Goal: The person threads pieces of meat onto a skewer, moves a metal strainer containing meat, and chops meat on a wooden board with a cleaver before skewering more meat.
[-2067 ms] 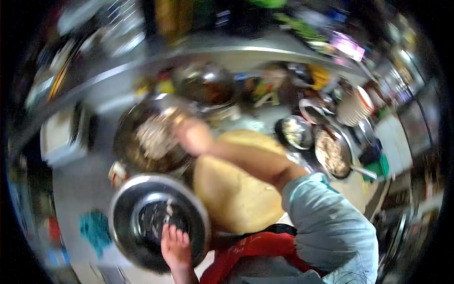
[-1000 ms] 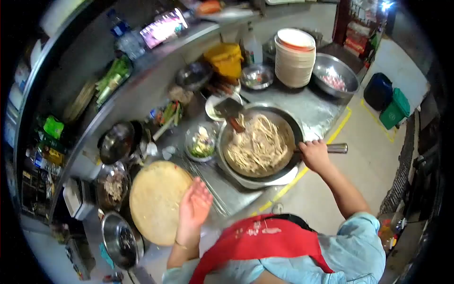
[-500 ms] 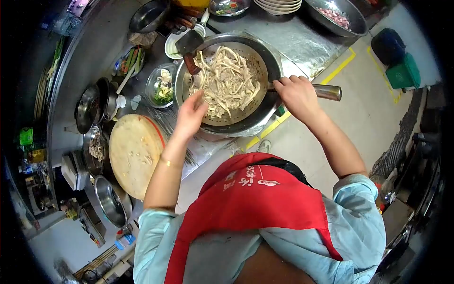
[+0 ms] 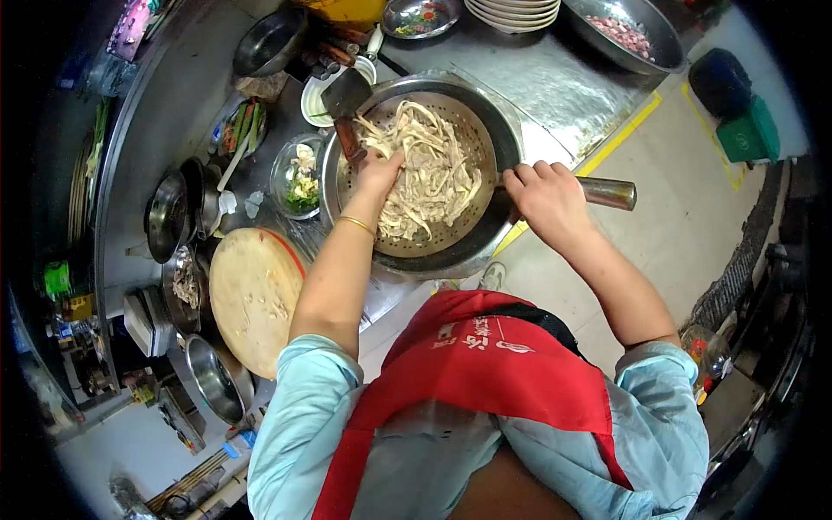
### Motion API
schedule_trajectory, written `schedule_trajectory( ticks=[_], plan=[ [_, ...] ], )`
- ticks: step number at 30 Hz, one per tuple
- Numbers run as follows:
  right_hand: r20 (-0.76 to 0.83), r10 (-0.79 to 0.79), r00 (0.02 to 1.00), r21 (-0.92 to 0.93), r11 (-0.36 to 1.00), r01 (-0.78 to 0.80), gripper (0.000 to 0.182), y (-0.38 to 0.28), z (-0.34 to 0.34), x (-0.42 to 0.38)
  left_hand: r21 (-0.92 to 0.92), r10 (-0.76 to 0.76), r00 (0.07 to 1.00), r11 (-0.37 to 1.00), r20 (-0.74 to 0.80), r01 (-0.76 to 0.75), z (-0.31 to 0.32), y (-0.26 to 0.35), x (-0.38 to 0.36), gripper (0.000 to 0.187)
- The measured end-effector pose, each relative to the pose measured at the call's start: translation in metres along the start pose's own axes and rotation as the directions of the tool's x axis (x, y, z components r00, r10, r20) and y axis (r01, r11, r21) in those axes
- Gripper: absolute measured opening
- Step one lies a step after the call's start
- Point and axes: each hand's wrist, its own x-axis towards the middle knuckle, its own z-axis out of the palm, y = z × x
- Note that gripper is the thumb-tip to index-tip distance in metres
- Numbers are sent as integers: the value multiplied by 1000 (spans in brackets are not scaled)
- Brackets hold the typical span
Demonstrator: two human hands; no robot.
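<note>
A perforated metal strainer (image 4: 459,224) lies inside a wide dark-rimmed metal basin (image 4: 511,130). Pale, long, thin strips of food (image 4: 429,173), possibly tofu skin or mushroom, are heaped in it. My right hand (image 4: 548,199) is wrapped round the strainer's handle (image 4: 608,192). At the left side of the heap, my left hand (image 4: 380,175) is curled into the strips, its fingertips partly hidden. Close beside those fingers is the wooden handle of a spatula (image 4: 348,94), whose dark blade rests over the basin's upper left rim.
A round cutting board (image 4: 253,299) with food scraps is at left. Nearby stand a glass bowl with chopped greens and garlic (image 4: 302,189), a white bowl (image 4: 315,106) and a steel bowl (image 4: 213,377). Stacked plates (image 4: 513,12) and a pan of diced meat (image 4: 620,36) sit at the back.
My left hand has moved up and to the right, from the strainer's left edge into the strips. My right hand stays on the strainer handle. The whole view has shifted slightly.
</note>
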Motion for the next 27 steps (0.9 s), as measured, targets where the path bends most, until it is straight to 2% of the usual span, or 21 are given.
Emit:
schedule_trajectory(
  ticks=[3,4,5,7,8,9,11,14,15,17,19,20,21,22,23,24,27],
  plan=[
    [1,14,1000,1,1000,-14,7,0,2,1,-81,220,962,975,164,-209,1,2,-12,44],
    [-3,14,1000,0,1000,-14,7,0,2,1,91,289,946,948,146,-303,-4,16,-27,38],
    [6,20,1000,3,1000,-20,8,0,1,1,161,391,912,899,122,-407,1,14,-35,34],
    [23,24,999,10,1000,-25,10,0,0,3,332,350,906,848,236,-414,-8,49,-71,30],
    [11,23,1000,12,1000,-23,12,-1,1,3,359,425,868,792,256,-493,-3,47,-78,27],
    [-1,22,1000,13,1000,-22,13,0,2,2,358,589,790,710,169,-606,4,39,-81,25],
    [-22,17,1000,15,1000,-17,16,0,3,3,266,627,772,731,100,-628,11,25,-80,23],
    [-41,11,999,12,1000,-11,17,1,4,1,290,428,903,860,37,-420,-11,38,-76,21],
    [-46,9,999,10,1000,-8,16,1,3,2,412,589,808,741,-23,-529,-15,21,-54,27],
    [-47,12,999,12,1000,-11,15,1,3,0,653,683,730,542,25,-530,-34,17,-26,28],
    [-44,19,999,16,1000,-19,13,1,4,0,705,780,615,370,119,-605,-44,8,-2,33],
    [-29,21,999,22,1000,-20,13,1,3,1,707,762,617,326,195,-627,-43,-3,11,39],
    [-12,24,1000,27,999,-24,12,1,2,1,700,687,676,345,266,-626,-42,3,4,40],
    [6,27,1000,31,999,-28,11,1,0,1,759,588,765,364,263,-540,-34,5,1,36],
    [-8,33,999,30,999,-33,10,2,1,1,813,481,842,371,245,-449,-26,7,-2,33],
    [-20,37,999,30,999,-37,10,2,3,0,807,270,916,441,297,-392,-28,26,-14,37],
    [-20,43,999,28,999,-43,9,2,2,0,703,79,943,646,324,-296,-28,23,0,40]
  ],
)
